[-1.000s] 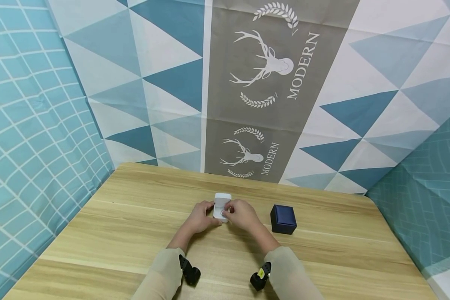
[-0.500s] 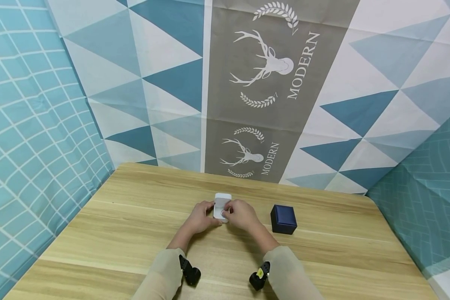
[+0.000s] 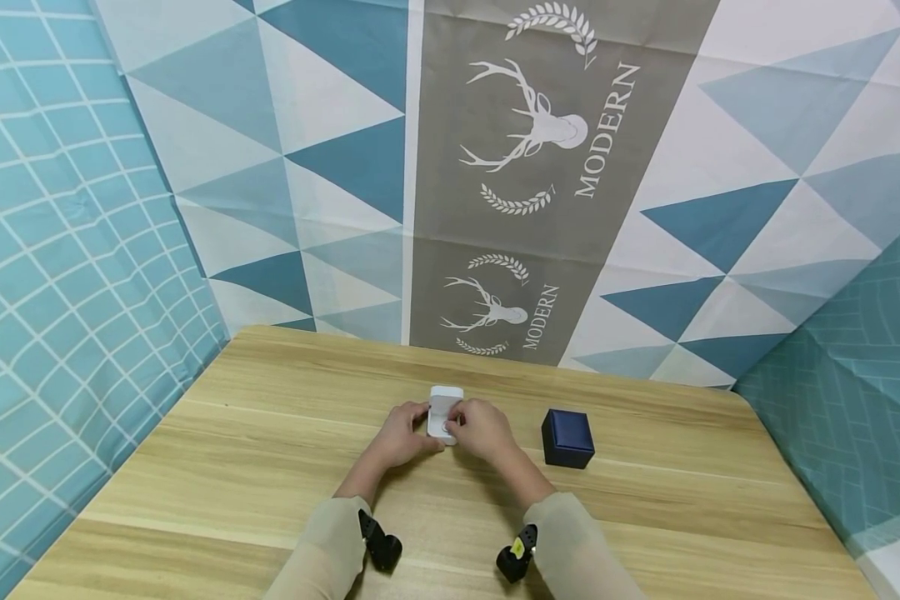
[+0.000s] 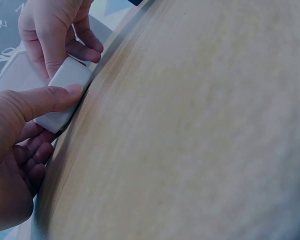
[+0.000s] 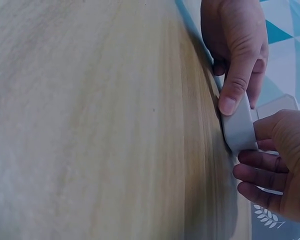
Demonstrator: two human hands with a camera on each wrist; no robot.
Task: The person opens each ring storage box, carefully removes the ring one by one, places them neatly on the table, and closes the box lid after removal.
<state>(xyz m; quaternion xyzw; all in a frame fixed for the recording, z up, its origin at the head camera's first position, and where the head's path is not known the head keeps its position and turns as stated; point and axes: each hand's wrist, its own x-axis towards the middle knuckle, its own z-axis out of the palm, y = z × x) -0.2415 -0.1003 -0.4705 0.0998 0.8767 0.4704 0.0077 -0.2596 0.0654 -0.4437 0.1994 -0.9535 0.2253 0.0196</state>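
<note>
slightly turned at the wrist since the earlier head view is the right hand (image 3: 486, 427); little else has been shifted. the small, white, round-cornered hinged box (image 3: 437, 427) is held at its left by the left hand (image 3: 399, 435), its base clasped between thumb and fingers. its long axis is set fore and aft between both equally near hands, the raised lid (image 3: 446, 401) farthest. from its right, curled fingers are dipped over the base; whether anything is pinched cannot be told. well to its right, a dark blue, square-topped box (image 3: 568, 438) is shown untouched.
</note>
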